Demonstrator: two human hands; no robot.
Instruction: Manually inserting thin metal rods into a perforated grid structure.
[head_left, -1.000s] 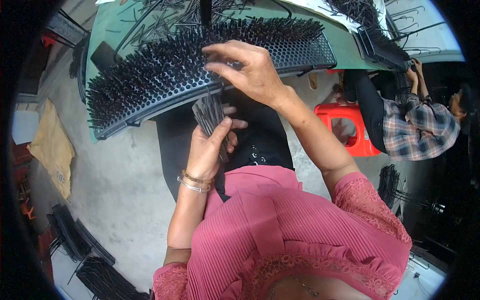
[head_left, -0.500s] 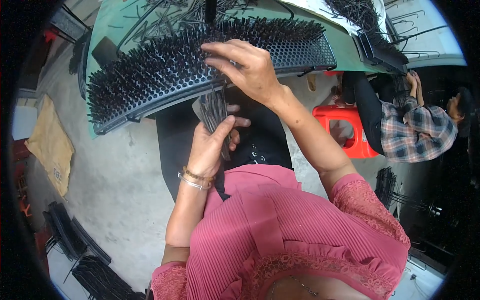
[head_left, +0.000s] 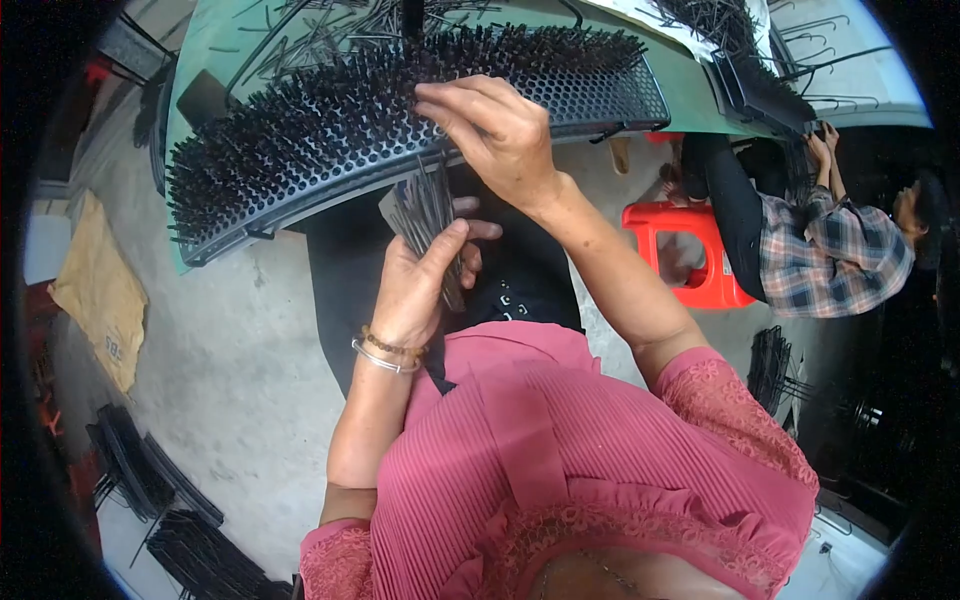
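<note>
My left hand (head_left: 420, 270) is closed around a bundle of thin dark strips (head_left: 428, 208), held just below the near edge of a long curved black rack. This perforated rack (head_left: 590, 105) is packed with upright black strips (head_left: 290, 130) over its left and middle parts. Bare holes show along the near side and toward the right end. Over the rack's middle, my right hand (head_left: 505, 130) has its thumb and fingers drawn together at the tips. Whatever those fingertips may hold is too dark to make out against the strips.
Loose dark strips (head_left: 330, 40) lie on the green table (head_left: 225, 25) behind the rack. At right, another person (head_left: 835, 240) works at a second black rack (head_left: 755, 100), beside a red stool (head_left: 690, 255). Tan sacking (head_left: 100, 290) and black curved racks (head_left: 130, 460) lie at left.
My right hand's thumb and fingertips have come closer together, over nearly the same spot of the rack. My left hand keeps its bundle in place. The whole view has shifted slightly.
</note>
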